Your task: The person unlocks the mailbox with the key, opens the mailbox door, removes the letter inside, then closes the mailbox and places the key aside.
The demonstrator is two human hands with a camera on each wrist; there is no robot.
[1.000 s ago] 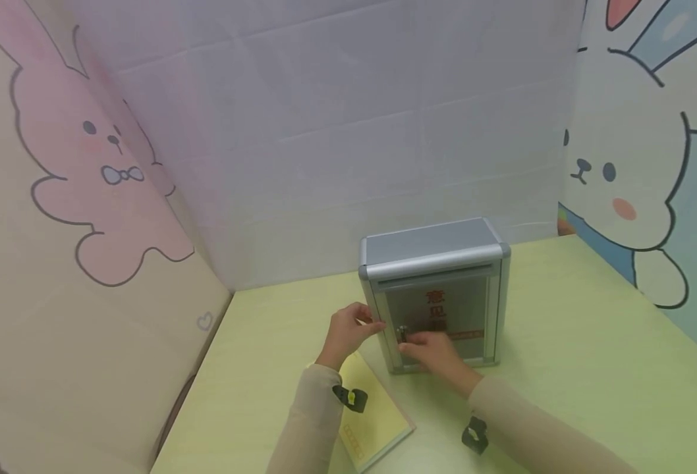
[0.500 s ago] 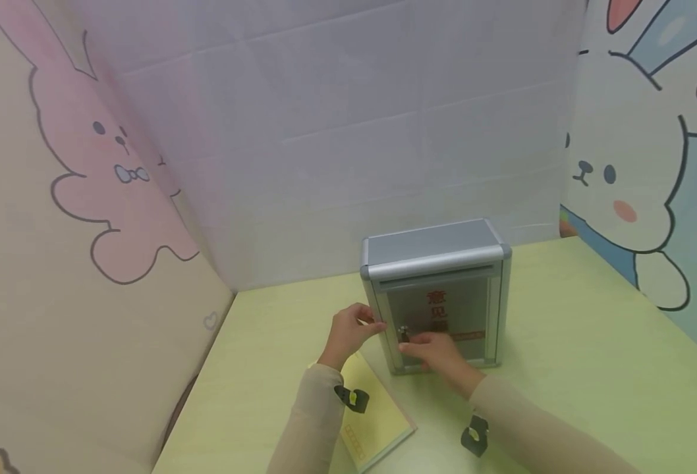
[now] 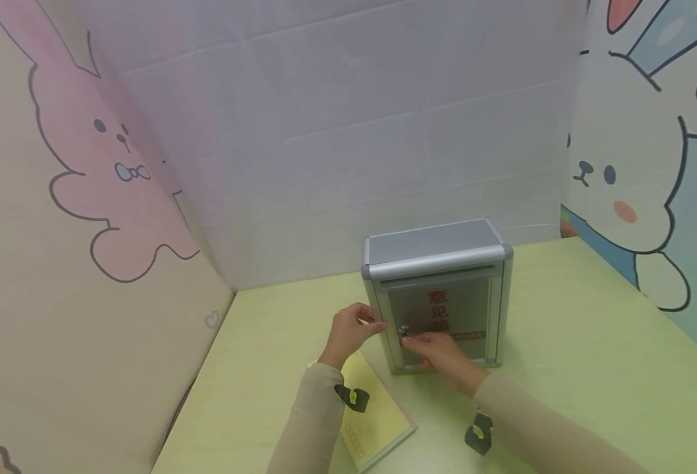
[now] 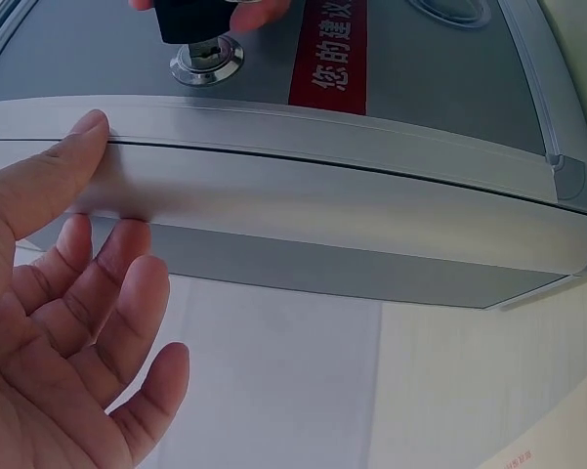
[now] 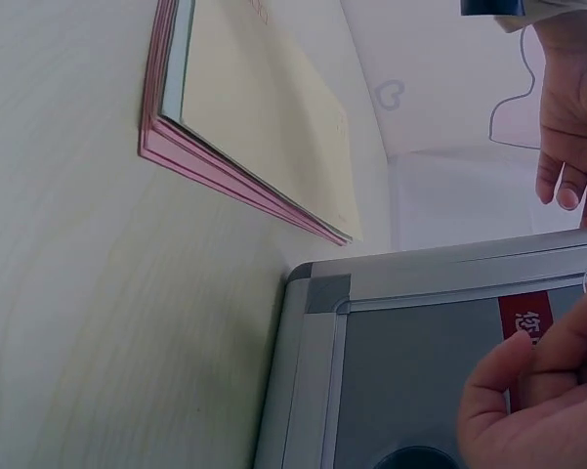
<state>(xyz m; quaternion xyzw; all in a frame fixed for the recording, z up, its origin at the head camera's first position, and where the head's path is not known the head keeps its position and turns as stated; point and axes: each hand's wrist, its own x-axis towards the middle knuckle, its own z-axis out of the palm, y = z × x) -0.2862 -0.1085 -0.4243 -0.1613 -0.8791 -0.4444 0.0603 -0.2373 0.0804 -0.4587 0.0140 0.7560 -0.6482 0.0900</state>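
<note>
A grey suggestion box (image 3: 434,243) with silver edges and red characters on its front stands upright. In the left wrist view, a key (image 4: 190,20) with a black head sits in the round chrome lock (image 4: 207,64) on the box's front. My right hand (image 3: 443,355) pinches that key's head between thumb and fingers. My left hand (image 3: 348,332) holds the box's left edge; its thumb lies on the front frame and fingertips touch the side. Two of the left fingers stay off the metal.
Below my left forearm lies a stack of envelopes (image 3: 378,415), cream on top with pink-edged ones underneath. The pale yellow-green table (image 3: 574,342) extends around the box. A white cloth wall (image 3: 325,131) rises behind, with rabbit-printed panels at both sides.
My right hand has shifted slightly up and to the right at the lock, and less of the black key head shows. The left hand keeps its place on the box's edge.
</note>
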